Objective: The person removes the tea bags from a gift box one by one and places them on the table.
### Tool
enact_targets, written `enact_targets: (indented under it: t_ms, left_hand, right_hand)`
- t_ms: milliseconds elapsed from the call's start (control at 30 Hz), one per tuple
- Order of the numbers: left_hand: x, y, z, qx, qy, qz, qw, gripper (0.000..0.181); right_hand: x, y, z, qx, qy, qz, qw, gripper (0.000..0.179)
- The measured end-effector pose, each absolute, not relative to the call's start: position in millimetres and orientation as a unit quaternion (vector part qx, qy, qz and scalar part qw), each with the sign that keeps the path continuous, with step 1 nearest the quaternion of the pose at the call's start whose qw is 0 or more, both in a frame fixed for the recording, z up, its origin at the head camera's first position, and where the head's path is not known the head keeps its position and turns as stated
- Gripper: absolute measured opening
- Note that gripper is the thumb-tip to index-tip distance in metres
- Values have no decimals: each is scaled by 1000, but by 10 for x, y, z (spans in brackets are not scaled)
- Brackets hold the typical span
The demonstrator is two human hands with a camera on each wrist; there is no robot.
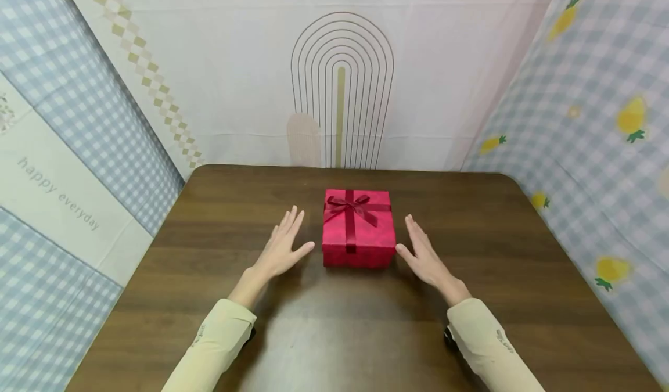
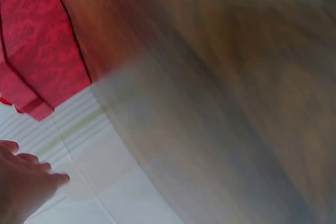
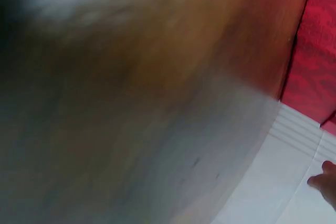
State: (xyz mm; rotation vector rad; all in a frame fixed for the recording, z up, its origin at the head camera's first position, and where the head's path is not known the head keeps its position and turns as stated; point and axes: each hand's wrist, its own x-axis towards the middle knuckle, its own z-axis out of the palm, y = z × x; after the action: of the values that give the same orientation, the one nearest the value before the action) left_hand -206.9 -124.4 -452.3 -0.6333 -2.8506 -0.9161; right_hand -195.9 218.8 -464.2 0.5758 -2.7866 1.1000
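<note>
A red gift box (image 1: 366, 229) with a dark red ribbon and bow (image 1: 351, 205) on its lid stands on the brown wooden table, and its lid looks closed. On its left, a short gap away, is my left hand (image 1: 279, 250), fingers straight and thumb pointing toward the box. My right hand (image 1: 424, 258) is close by the box's right side with straight fingers; whether its thumb touches the box I cannot tell. Both hands hold nothing. The left wrist view shows the red box (image 2: 39, 40) and part of the left hand (image 2: 26, 187); the right wrist view catches only fingertips (image 3: 325, 179).
The brown table (image 1: 345, 328) reaches back to a white cloth (image 1: 235, 72) printed with arches. Blue checked cloths hang at the left (image 1: 47, 20) and right (image 1: 585, 148), the right one with yellow fruit prints. Light sleeves (image 1: 214, 340) cover both forearms.
</note>
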Motion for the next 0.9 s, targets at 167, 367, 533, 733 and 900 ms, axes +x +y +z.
enact_targets:
  t_ms: [167,367,533,733,900]
  left_hand:
    - [-2112,-1107,-4562,-236,-904,-355,-12,86]
    - [-2173,-1001,-4565,-253,-891,-377,-21,92]
    - [-2214,-961,-4537,-262,-890,-373,-15,94]
    - [-2216,-944,-4536,-263,-891,-369,-20,92]
    - [-2205,-937,-4572,-259,-888,-380,-22,89]
  right_hand:
    - [-1980,2072,-4621,181,-897,402,-13,81]
    - [-2001,1998,-4590,179,-892,414,-34,88]
    - [-2013,1985,-4529,179,-891,416,-27,90]
    - [-2026,1986,-4527,172,-895,410,-45,93]
    - [-2032,1965,-4562,177,-894,407,-51,93]
